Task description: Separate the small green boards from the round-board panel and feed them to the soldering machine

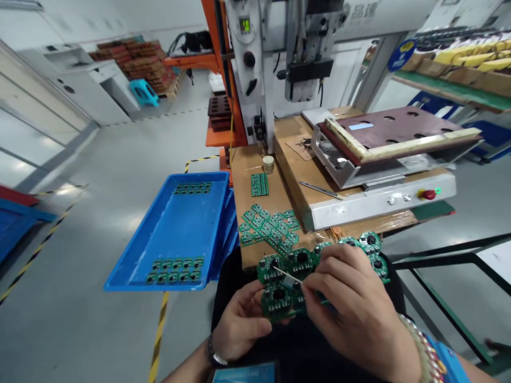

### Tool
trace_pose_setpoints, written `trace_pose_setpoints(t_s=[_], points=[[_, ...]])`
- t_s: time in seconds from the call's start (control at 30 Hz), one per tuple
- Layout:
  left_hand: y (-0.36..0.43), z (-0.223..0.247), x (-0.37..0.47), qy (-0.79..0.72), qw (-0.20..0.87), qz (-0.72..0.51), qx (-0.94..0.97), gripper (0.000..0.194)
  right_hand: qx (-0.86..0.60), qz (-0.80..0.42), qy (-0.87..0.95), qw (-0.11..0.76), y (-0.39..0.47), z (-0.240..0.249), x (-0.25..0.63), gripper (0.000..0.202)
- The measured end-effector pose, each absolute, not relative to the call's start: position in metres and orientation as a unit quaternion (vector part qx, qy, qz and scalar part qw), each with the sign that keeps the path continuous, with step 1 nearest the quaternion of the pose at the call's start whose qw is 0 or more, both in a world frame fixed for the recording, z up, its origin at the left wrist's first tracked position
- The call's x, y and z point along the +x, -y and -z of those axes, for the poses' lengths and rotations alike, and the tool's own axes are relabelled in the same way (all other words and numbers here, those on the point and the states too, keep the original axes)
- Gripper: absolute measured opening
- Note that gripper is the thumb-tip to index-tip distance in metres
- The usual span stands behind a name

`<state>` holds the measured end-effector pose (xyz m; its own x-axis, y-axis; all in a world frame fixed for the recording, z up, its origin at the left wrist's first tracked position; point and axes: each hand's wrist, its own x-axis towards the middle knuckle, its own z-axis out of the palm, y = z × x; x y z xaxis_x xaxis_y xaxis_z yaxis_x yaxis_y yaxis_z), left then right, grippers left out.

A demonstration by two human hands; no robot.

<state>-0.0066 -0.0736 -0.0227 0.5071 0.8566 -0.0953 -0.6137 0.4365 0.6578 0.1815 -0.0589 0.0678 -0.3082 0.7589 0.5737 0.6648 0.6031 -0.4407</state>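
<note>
A green circuit board panel (277,299) with round sections and black round spots lies over my lap. My left hand (244,317) grips its left end, fingers partly under it and thumb at the front edge. Above the panel, my right hand (351,303) pinches a thin pale stick (288,275). The stick's tip reaches the black spot on the upper left section. My right hand covers much of the panel's middle. Several green boards (271,229) lie crossed on the brown table (249,154) just beyond, with a rectangular green board (260,184) behind them.
A blue tray (167,223) with two groups of boards stands at the left. A machine (255,69) rises ahead; its front panel with a red button (429,194) is at the right. Tweezers (321,190) and a small round container (268,164) lie near the boards.
</note>
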Motion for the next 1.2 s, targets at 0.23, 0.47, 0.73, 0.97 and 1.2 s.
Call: trace_pose_setpoints(t_s=[0.23,0.47,0.73,0.97,1.2], points=[[0.0734,0.0205,-0.0064,-0.225,0.824,-0.432,0.288,0.052,-0.452,-0.047,0.8,0.392,0.0584,-0.0702,0.1843,0.011],[0.0737,0.0209,-0.0055,-0.207,0.828,-0.438,0.283,0.053,-0.454,-0.044,0.799,0.391,0.0615,-0.0681,0.184,0.012],[0.0738,0.0203,-0.0049,-0.226,0.819,-0.435,0.297,0.054,-0.45,-0.05,0.801,0.391,0.0621,-0.0681,0.1786,0.012],[0.0757,0.0232,-0.0065,-0.228,0.819,-0.439,0.292,0.053,-0.449,-0.05,0.809,0.376,0.0639,-0.0678,0.1786,0.015],[0.0761,0.0231,-0.0067,-0.235,0.819,-0.43,0.298,0.053,-0.452,-0.039,0.804,0.384,0.0637,-0.0702,0.1791,0.013]])
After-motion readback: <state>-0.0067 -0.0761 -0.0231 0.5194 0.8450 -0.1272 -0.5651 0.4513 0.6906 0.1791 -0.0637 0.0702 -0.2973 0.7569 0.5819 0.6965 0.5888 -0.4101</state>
